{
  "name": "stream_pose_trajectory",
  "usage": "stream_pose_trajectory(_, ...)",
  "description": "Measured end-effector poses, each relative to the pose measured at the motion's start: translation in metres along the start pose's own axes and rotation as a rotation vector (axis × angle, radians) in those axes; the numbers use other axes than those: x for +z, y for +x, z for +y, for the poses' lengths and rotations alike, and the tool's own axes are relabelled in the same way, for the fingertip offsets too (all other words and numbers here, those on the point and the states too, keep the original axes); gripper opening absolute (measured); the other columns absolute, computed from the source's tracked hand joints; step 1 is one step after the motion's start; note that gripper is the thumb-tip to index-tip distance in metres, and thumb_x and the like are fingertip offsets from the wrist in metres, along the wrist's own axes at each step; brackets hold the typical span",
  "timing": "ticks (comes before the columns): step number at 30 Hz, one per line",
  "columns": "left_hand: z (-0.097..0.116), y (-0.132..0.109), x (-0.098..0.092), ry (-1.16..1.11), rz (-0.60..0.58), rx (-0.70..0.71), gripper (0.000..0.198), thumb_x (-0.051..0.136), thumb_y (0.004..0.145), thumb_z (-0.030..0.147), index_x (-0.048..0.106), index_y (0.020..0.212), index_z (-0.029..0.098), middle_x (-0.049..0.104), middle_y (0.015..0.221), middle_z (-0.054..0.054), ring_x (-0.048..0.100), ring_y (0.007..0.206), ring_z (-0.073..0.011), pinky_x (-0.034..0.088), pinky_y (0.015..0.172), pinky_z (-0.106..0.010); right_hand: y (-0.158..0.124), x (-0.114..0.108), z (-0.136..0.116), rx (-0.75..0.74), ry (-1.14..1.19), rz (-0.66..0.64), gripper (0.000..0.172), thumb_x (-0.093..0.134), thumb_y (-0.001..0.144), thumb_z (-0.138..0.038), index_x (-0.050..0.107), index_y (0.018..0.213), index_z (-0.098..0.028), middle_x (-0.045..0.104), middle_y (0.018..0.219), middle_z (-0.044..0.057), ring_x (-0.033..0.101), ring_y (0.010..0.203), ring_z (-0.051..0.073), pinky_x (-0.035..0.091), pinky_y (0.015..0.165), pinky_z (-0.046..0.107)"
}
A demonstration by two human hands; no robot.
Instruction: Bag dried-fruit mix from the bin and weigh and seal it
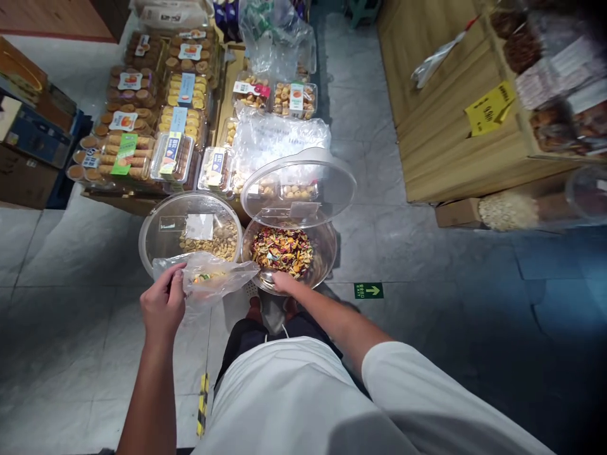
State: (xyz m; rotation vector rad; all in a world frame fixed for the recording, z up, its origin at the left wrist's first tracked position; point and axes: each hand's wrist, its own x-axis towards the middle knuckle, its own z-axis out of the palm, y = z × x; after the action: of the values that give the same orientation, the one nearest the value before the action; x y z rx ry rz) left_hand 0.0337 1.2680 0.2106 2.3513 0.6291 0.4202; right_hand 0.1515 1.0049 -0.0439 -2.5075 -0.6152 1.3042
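My left hand [164,298] pinches the edge of a clear plastic bag [227,281], which has a little colourful mix inside. Over the rim of the right-hand clear tub [329,253], my right hand [284,283] is closed on a shiny metal scoop [267,277], only partly visible. Colourful dried flower-and-fruit mix [284,249] fills the bottom of that tub. Its clear round lid [303,183] stands tilted up at the back. To the left, another clear tub [145,234] holds pale nuts or snacks [215,240], partly behind the bag.
Behind the tubs, packaged cookies [128,148] and boxed snacks [296,100] are stacked, some under plastic wrap [284,139]. A wooden display stand [441,139] is at right. Cardboard boxes [28,139] stand at left. A green exit sign [368,291] marks the tiled floor.
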Motion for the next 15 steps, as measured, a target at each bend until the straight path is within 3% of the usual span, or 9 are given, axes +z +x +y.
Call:
stream_pose_trajectory(4,0.003,0.002,0.000,0.002,0.013,0.031,0.039,0.057,0.102,0.044,0.079,0.126,0.023,0.062,0.062,0.003,0.062,0.058,-0.0136,0.047,0.064,-0.025,-0.023,-0.012,0.054,0.104,0.000,-0.033,0.034,0.069,0.093,-0.024,0.078,0.121,-0.008,0.077,0.124,0.021,0.074,0.110,0.032,0.056,0.092,0.031)
stream_pose_trajectory(8,0.003,-0.001,0.003,-0.008,-0.011,0.052,0.039,0.057,0.102,0.044,0.079,0.126,0.023,0.062,0.062,0.004,0.062,0.057,-0.0128,0.046,0.063,-0.024,-0.020,-0.028,0.089,0.214,0.028,-0.030,0.038,0.064,0.095,-0.031,0.078,0.122,-0.007,0.078,0.121,0.023,0.075,0.109,0.035,0.057,0.090,0.035)
stream_pose_trajectory(11,0.004,-0.006,0.005,-0.009,-0.007,0.032,0.038,0.057,0.102,0.044,0.079,0.125,0.023,0.063,0.064,0.003,0.064,0.057,-0.0126,0.047,0.062,-0.024,-0.008,-0.018,0.088,0.203,0.072,-0.010,0.037,0.061,0.097,-0.029,0.078,0.122,-0.008,0.075,0.128,0.022,0.072,0.116,0.034,0.056,0.091,0.031)
stream_pose_trajectory(15,0.005,-0.012,0.002,0.018,0.014,0.006,0.037,0.057,0.102,0.044,0.079,0.123,0.023,0.062,0.063,0.004,0.064,0.057,-0.0133,0.047,0.061,-0.024,0.017,0.003,0.062,0.149,0.161,0.026,0.036,0.052,0.101,-0.025,0.078,0.120,-0.008,0.077,0.125,0.020,0.073,0.113,0.029,0.054,0.087,0.025)
